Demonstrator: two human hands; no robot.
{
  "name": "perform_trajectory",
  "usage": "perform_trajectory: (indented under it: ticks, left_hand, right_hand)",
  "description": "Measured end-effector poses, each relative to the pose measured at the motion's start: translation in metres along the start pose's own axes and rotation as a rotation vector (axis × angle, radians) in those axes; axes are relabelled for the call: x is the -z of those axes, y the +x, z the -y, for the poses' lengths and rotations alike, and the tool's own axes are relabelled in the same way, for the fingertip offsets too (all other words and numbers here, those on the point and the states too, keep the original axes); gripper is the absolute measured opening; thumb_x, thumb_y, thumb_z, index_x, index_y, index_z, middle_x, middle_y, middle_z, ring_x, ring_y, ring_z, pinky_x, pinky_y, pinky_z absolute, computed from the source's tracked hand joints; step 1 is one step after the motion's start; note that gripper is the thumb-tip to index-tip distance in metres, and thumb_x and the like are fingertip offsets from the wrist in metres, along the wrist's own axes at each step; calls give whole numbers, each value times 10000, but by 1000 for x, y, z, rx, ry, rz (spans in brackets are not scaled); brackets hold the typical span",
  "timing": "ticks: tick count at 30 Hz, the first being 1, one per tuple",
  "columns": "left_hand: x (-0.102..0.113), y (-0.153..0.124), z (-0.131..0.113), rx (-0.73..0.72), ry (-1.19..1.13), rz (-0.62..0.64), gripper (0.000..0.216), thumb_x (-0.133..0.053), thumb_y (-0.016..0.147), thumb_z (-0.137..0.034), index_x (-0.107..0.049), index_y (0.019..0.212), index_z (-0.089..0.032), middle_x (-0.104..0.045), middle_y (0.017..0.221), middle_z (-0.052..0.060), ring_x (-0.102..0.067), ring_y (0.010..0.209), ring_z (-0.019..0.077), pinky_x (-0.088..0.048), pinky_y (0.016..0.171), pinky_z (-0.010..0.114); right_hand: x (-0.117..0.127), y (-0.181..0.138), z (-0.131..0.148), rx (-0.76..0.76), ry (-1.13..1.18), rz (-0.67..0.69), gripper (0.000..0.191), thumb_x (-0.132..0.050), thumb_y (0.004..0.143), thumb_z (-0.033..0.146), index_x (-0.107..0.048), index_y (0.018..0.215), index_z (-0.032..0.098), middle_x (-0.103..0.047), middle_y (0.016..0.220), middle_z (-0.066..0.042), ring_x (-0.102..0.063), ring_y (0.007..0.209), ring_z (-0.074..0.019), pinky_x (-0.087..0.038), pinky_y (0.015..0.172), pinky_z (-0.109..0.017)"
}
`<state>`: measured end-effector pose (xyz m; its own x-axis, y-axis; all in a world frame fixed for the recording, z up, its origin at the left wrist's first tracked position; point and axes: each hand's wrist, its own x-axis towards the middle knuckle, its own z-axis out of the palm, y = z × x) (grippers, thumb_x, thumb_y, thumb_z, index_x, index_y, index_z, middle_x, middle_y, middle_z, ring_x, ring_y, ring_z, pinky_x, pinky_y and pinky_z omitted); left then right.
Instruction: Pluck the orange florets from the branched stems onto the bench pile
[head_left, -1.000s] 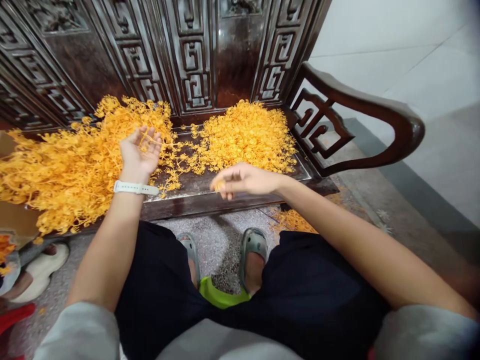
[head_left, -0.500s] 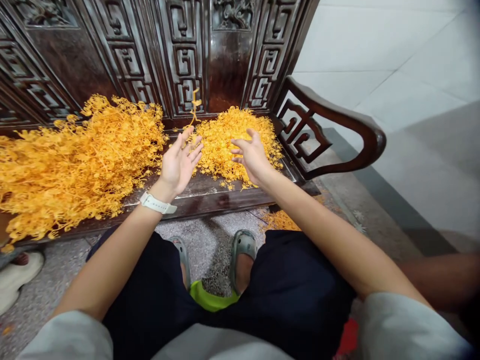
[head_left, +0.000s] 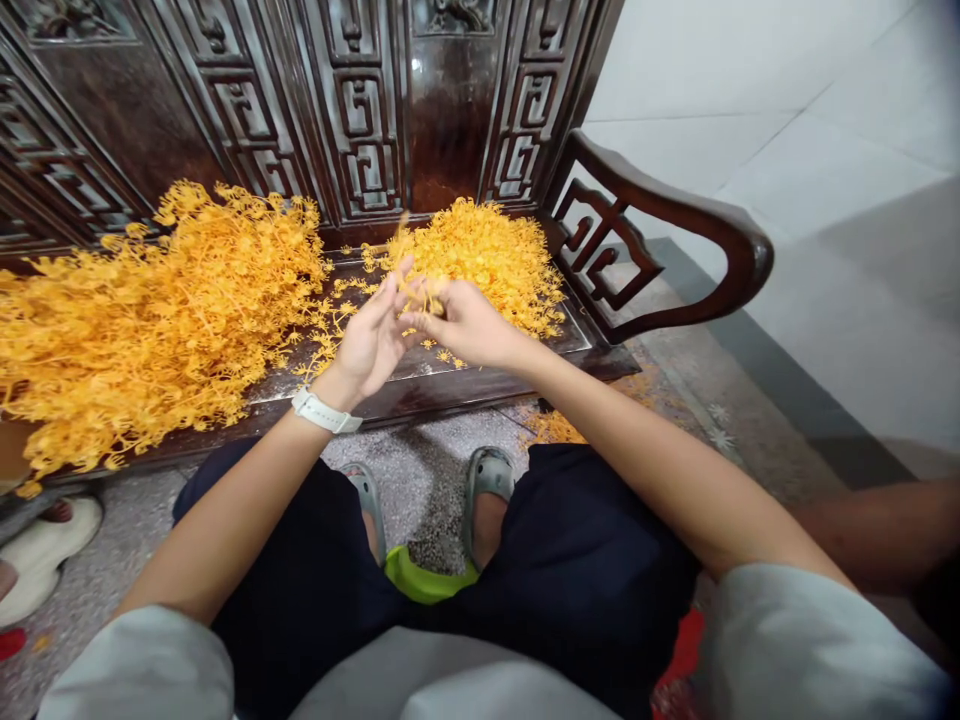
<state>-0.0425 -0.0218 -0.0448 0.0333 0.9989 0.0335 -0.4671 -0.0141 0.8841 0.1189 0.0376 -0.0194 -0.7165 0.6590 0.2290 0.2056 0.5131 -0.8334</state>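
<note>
My left hand (head_left: 371, 335), with a white watch band on the wrist, and my right hand (head_left: 461, 320) meet above the front of a dark carved wooden bench (head_left: 450, 375). Both pinch a small orange plastic sprig (head_left: 412, 290) held between their fingertips. A large heap of orange plastic sprigs (head_left: 142, 320) covers the left of the seat. A smaller heap of orange pieces (head_left: 487, 255) lies at the right, just behind my hands. Loose bits are scattered on the seat between the heaps.
The bench's carved back (head_left: 360, 110) and curved armrest (head_left: 667, 230) rise behind and to the right. My feet in grey sandals (head_left: 487, 480) rest on speckled floor, with orange pieces (head_left: 551, 430) spilled there. Another person's arm (head_left: 877, 535) shows at right, a white shoe (head_left: 45, 550) at left.
A second ago my hands were apart, the left one at the large heap. Half a second ago both were open with a sprig in the air; now they have come together, pinching a sprig.
</note>
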Motion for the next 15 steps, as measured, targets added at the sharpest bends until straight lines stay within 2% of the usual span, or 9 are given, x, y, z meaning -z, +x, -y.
perform_trajectory:
  ticks: [3, 5, 7, 9, 12, 15]
  left_hand:
    - [17, 10, -9, -98, 0, -133, 372, -702, 1078, -453, -702, 1434, -345, -749, 1399, 59, -729, 1262, 263, -657, 990, 356]
    - [29, 16, -14, -165, 30, -234, 212, -767, 1052, -394, -744, 1248, -318, -793, 1190, 35, -758, 1063, 194, -653, 873, 272]
    - [39, 20, -20, -183, 58, -332, 113, -793, 1041, -379, -724, 1081, -300, -766, 970, 8, -707, 806, 138, -600, 689, 218]
    - [44, 22, -26, -182, 53, -392, 138, -795, 1040, -361, -678, 999, -300, -696, 833, -21, -584, 610, 106, -490, 533, 219]
    - [39, 23, -34, -200, -12, -415, 164, -765, 1056, -323, -627, 971, -300, -567, 712, -45, -406, 478, 88, -358, 439, 236]
    - [25, 25, -45, -205, -64, -473, 158, -626, 1132, -307, -574, 985, -290, -459, 645, -44, -285, 448, 94, -292, 399, 225]
  right_hand:
    - [-12, -11, 10, 85, -25, 299, 330, -736, 1022, 317, -546, 782, 192, -552, 766, 10, -466, 773, -143, -404, 779, -317]
    - [-20, -15, 14, 72, -48, 398, 336, -726, 1027, 291, -525, 777, 192, -501, 720, 30, -421, 711, -129, -368, 735, -319]
    - [-23, -16, 19, 41, -57, 378, 301, -711, 1040, 292, -541, 816, 186, -502, 728, 31, -426, 705, -128, -352, 726, -321]
    - [-22, -15, 24, 34, -35, 327, 276, -700, 1050, 303, -561, 847, 178, -517, 745, 26, -447, 726, -132, -354, 737, -319]
    - [-17, -11, 30, 73, 18, 301, 291, -701, 1050, 335, -564, 850, 175, -496, 730, 36, -428, 719, -125, -341, 723, -309]
    - [-14, -6, 32, 135, 66, 267, 383, -737, 1026, 461, -563, 837, 177, -503, 735, 38, -427, 723, -122, -342, 713, -297]
